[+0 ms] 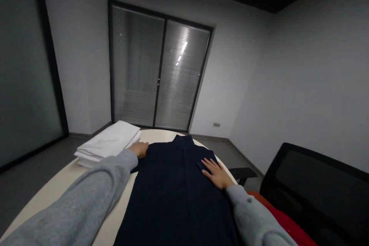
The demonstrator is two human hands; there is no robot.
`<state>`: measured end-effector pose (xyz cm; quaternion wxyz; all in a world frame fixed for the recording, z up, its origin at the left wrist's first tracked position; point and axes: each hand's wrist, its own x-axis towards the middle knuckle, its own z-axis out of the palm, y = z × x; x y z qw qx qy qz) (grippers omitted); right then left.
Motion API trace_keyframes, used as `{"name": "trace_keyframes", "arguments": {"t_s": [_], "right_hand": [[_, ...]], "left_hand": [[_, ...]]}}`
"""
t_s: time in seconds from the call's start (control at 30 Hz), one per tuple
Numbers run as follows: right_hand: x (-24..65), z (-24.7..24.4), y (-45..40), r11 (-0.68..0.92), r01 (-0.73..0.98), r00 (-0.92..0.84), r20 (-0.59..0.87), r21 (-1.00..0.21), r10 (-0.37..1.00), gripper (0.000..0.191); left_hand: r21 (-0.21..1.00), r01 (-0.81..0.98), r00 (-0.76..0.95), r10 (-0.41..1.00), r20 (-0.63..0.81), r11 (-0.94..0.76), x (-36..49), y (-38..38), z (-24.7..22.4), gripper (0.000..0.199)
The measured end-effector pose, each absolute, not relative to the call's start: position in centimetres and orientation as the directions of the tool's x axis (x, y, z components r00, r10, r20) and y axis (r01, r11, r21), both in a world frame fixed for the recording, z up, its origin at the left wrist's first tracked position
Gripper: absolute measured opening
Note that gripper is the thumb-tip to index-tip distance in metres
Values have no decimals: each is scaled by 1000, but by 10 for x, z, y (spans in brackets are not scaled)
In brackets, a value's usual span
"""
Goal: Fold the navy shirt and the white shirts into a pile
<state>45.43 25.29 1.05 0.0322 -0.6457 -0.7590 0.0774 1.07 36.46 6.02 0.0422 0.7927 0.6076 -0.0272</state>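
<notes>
A dark navy shirt point(175, 192) lies front side up on the round table, its stand-up collar point(183, 141) at the far end and a button line down the middle. My left hand point(140, 149) is closed at the shirt's left shoulder edge, its fingers pinching the cloth there. On the other side, my right hand point(216, 173) rests flat with spread fingers on the shirt near its right sleeve. The lower end of the shirt runs out of view at the bottom.
Folded white cloths point(108, 142) are stacked on the cream table point(60, 184), close to my left forearm. A black mesh office chair point(317, 188) with red and orange cloth point(288, 219) on it stands at the right. Behind are glass panels with blinds point(161, 69).
</notes>
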Motion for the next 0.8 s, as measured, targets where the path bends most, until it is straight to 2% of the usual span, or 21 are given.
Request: {"name": "trace_keyframes", "arguments": {"t_s": [0.07, 0.17, 0.3, 0.43, 0.57, 0.67, 0.8], "right_hand": [[453, 10, 252, 146, 976, -155, -43, -164, 987, 73], [449, 9, 250, 136, 976, -143, -32, -171, 989, 72], [441, 6, 247, 123, 977, -126, -7, -174, 992, 71], [438, 3, 247, 115, 977, -116, 4, -177, 993, 70], [440, 1, 247, 113, 978, -114, 0, -176, 993, 69], [441, 0, 248, 108, 980, -112, -11, -165, 994, 68], [432, -3, 251, 67, 990, -70, -22, -128, 997, 70]], "left_hand": [[25, 964, 264, 961, -86, -263, 13, 365, 63, 49], [25, 965, 261, 964, -60, -260, 12, 365, 68, 45], [17, 972, 233, 970, -76, -232, 9, 369, 73, 52], [31, 978, 209, 962, -178, -207, 6, 381, 79, 61], [124, 976, 204, 956, -209, -181, 1, 393, 89, 75], [211, 975, 107, 984, -141, -75, -2, 397, 97, 70], [452, 892, 15, 996, -85, 26, 6, 396, 101, 62]]}}
